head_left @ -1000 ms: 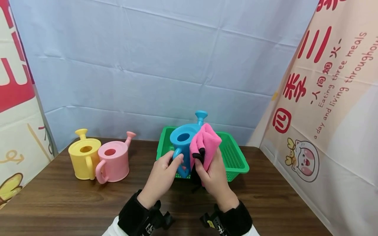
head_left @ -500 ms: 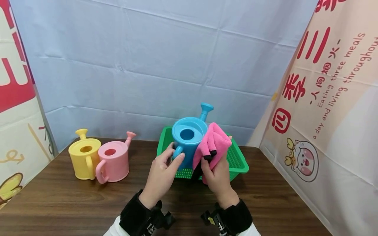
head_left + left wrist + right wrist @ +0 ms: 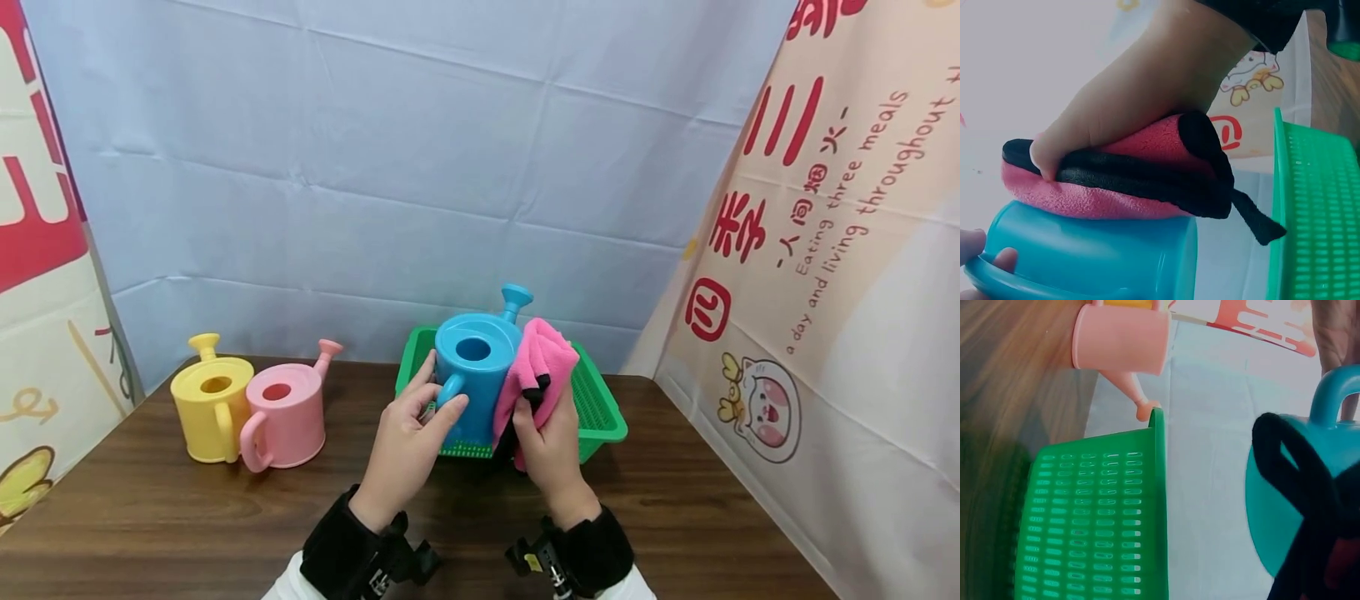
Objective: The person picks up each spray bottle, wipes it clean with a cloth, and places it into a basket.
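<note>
A blue watering can (image 3: 480,375) is held up over the front of a green basket (image 3: 603,408), its spout pointing back and right. My left hand (image 3: 408,433) grips the can's handle, thumb on the near side. In my right hand (image 3: 553,446) is a folded pink cloth with black edging (image 3: 536,367), pressed against the can's right side. The left wrist view shows the pink cloth (image 3: 1097,200) lying along the wall of the blue can (image 3: 1097,250). A black loop (image 3: 1285,456) of the cloth hangs below the can in the right wrist view.
A yellow watering can (image 3: 202,417) and a pink watering can (image 3: 296,425) stand side by side at the left of the brown wooden table (image 3: 225,533). A pale blue cloth backdrop (image 3: 375,167) hangs behind, with a printed curtain (image 3: 825,333) at the right.
The blue can first rose and turned more upright, then came down slightly. My right hand has shifted a little right and back with the cloth against the can.
</note>
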`<action>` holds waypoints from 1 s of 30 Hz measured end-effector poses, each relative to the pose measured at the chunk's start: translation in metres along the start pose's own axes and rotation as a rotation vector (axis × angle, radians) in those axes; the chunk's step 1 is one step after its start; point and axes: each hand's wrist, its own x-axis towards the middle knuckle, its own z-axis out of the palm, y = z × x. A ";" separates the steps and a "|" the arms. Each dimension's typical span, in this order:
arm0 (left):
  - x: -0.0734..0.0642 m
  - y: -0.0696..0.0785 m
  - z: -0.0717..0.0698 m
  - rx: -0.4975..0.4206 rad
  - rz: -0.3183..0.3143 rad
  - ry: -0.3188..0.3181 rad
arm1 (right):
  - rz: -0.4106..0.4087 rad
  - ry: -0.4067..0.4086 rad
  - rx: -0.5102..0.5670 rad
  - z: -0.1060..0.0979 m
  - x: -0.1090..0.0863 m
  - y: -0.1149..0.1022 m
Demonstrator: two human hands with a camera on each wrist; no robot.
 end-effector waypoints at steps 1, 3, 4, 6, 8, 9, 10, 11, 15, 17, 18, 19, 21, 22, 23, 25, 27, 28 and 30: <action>0.000 0.000 -0.001 -0.004 -0.007 0.001 | -0.009 0.002 0.004 0.002 -0.001 0.001; 0.000 0.000 -0.002 -0.004 -0.016 0.009 | -0.048 0.003 -0.002 0.006 -0.003 0.001; 0.000 0.000 -0.003 0.001 -0.019 0.016 | -0.079 -0.004 -0.010 0.010 -0.003 0.000; 0.001 0.001 -0.005 0.023 -0.026 0.037 | -0.172 -0.029 -0.074 0.019 -0.005 -0.003; 0.001 0.002 -0.007 0.045 -0.034 0.057 | -0.284 -0.051 -0.165 0.029 -0.008 -0.006; 0.001 0.002 -0.008 0.053 -0.039 0.065 | -0.327 -0.061 -0.212 0.032 -0.009 -0.007; 0.002 0.002 -0.008 0.059 -0.042 0.069 | -0.358 -0.071 -0.249 0.035 -0.010 -0.009; 0.001 0.003 -0.008 0.060 -0.044 0.068 | -0.379 -0.075 -0.287 0.035 -0.011 -0.009; -0.001 0.002 -0.002 0.020 -0.037 0.010 | -0.340 -0.072 -0.229 0.026 -0.009 -0.005; -0.002 0.002 0.001 -0.010 -0.034 -0.025 | -0.318 -0.057 -0.132 0.017 -0.004 -0.001; -0.003 0.002 0.002 -0.022 -0.035 -0.039 | -0.302 -0.051 -0.068 0.013 -0.002 0.001; -0.004 0.003 0.004 -0.029 -0.036 -0.051 | -0.277 -0.050 0.013 0.009 -0.001 0.002; -0.005 0.005 0.005 -0.034 -0.038 -0.068 | -0.185 -0.046 0.149 0.001 0.000 0.004; -0.006 0.006 0.006 -0.030 -0.041 -0.074 | -0.120 -0.030 0.193 -0.003 0.001 0.005; -0.006 0.007 0.006 -0.023 -0.043 -0.083 | -0.039 -0.011 0.243 -0.007 0.001 0.004; -0.006 0.010 0.007 -0.016 -0.048 -0.107 | 0.120 0.025 0.329 -0.014 0.002 0.003; -0.006 0.011 0.007 -0.010 -0.053 -0.128 | 0.235 0.061 0.350 -0.019 0.004 0.000; -0.006 0.012 0.007 -0.009 -0.057 -0.133 | 0.260 0.073 0.363 -0.020 0.006 -0.001; -0.005 0.013 0.005 -0.019 -0.058 -0.130 | 0.255 0.072 0.369 -0.018 0.007 -0.003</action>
